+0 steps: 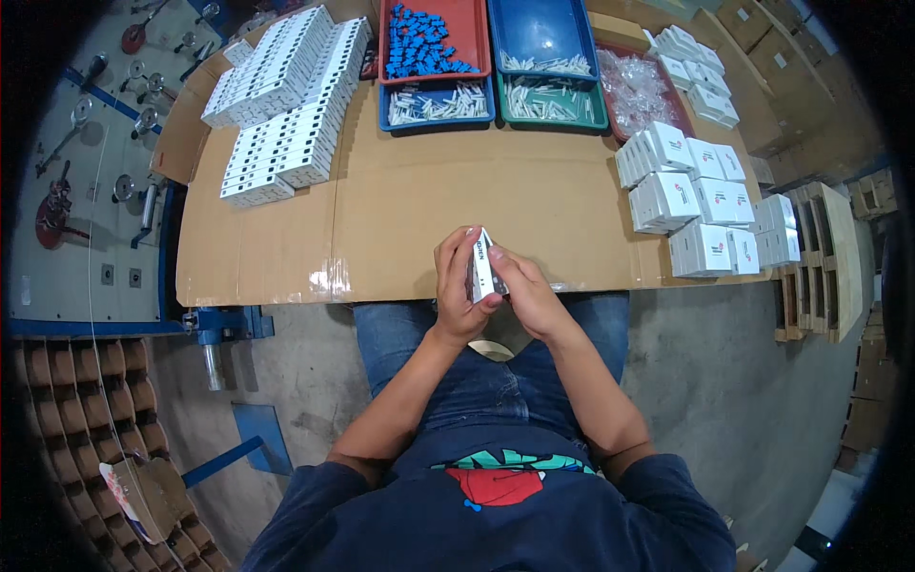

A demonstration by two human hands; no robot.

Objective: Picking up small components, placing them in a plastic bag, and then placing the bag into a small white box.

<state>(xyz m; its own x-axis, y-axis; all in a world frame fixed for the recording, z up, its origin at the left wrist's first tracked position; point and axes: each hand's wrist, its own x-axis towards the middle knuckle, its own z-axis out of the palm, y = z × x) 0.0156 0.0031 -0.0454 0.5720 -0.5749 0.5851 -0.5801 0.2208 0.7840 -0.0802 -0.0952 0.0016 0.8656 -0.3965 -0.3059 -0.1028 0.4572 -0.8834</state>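
Between my two hands, just over the table's near edge, is a small white box [483, 270] with dark print on its narrow side. My left hand [457, 284] wraps its left side, thumb near the bottom and fingers at the top. Against its right side presses my right hand [527, 291], with the thumb near the upper end. The palms and fingers hide most of the box, so I cannot tell whether its flaps are closed.
Stacked white boxes [282, 143] stand at the table's left, more white boxes [701, 205] at the right. At the back are a red tray [389, 67] of blue pieces, a blue tray [496, 38] and green tray [553, 124] of white pieces, and clear plastic bags [637, 91].
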